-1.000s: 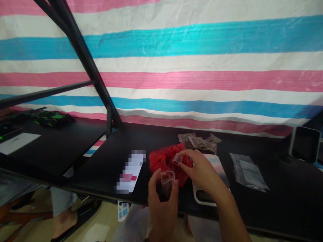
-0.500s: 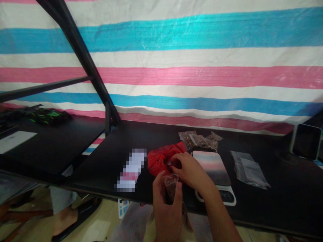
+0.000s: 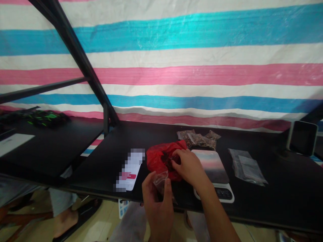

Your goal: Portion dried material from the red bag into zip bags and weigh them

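My left hand [image 3: 156, 205] is closed round a small clear plastic bag [image 3: 160, 179], holding it upright just over the near edge of the black table [image 3: 141, 137]. My right hand [image 3: 188, 165] reaches into an open red plastic bag [image 3: 157, 158] lying on the table, its fingertips pinched among dark pieces inside. What the fingers hold is hidden. A small kitchen scale [image 3: 213, 168] with a shiny top sits right beside my right wrist.
Several small filled clear bags [image 3: 198, 138] lie behind the red one. Empty clear bags [image 3: 246, 164] are stacked at the right, near a white-framed device [image 3: 301, 137]. A white card [image 3: 130, 169] lies left of the red bag. A black slanted frame [image 3: 83, 67] rises at the left. Someone's leg [image 3: 63, 208] shows under the table.
My right hand has gone from above the red bag down into it. The left hand with the small clear bag has shifted slightly left and lower.
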The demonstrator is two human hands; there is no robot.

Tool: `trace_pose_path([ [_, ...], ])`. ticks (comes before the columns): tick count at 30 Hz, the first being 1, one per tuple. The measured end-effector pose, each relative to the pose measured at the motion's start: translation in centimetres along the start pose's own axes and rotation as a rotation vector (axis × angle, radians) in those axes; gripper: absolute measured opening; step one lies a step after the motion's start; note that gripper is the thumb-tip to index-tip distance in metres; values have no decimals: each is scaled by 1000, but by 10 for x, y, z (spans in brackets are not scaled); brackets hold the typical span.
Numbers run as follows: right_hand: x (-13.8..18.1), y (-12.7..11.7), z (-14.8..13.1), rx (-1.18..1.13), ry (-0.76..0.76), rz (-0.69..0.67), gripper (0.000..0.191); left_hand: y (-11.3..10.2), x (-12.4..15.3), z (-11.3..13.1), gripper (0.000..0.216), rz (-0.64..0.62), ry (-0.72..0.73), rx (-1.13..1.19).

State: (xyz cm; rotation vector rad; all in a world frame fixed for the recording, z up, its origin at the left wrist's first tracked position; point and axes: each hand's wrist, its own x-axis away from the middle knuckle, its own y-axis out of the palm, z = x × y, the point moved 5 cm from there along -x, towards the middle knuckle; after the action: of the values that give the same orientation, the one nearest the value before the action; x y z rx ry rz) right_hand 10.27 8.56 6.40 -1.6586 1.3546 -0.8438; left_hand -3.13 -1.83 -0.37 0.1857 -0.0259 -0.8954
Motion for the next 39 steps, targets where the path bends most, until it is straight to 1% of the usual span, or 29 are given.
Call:
trace_pose_path([
  [4, 4, 1, -3, -61, -52, -31, 11, 11, -1, 5, 53, -68, -38, 52],
  [7, 8, 2, -6, -148, -103, -58, 7, 15, -3, 4, 47, -102, -54, 80],
  [10, 10, 2, -3, -202, -89, -70, 5, 16, -7, 3, 43, -79, -40, 92],
  [14, 11, 3, 6, -308, -52, -84, 7, 15, -12, 1, 53, -31, -12, 93],
  [21, 13, 5, 9, -451, -83, -132, 11, 13, -17, 0, 66, -34, -73, 63],
  [23, 13, 5, 8, -497, -95, -143, 13, 12, -19, 2, 66, -47, -67, 66],
  [26, 13, 3, 10, -552, -108, -140, 14, 9, -21, 5, 61, -62, -14, 64],
  [29, 15, -1, 15, -557, -99, -145, 14, 7, -21, 4, 58, -82, 29, 48],
  [33, 21, -4, 21, -521, -73, -238, 14, 5, -21, 2, 57, -108, 33, 14],
  [35, 23, -7, 21, -506, -67, -250, 13, 3, -23, 4, 55, -114, 52, 6],
  [37, 21, -10, 21, -459, -56, -193, 14, 1, -25, 7, 54, -111, 80, 1],
  [39, 17, -13, 20, -376, -42, -90, 12, -2, -28, 10, 53, -100, 111, -12],
])
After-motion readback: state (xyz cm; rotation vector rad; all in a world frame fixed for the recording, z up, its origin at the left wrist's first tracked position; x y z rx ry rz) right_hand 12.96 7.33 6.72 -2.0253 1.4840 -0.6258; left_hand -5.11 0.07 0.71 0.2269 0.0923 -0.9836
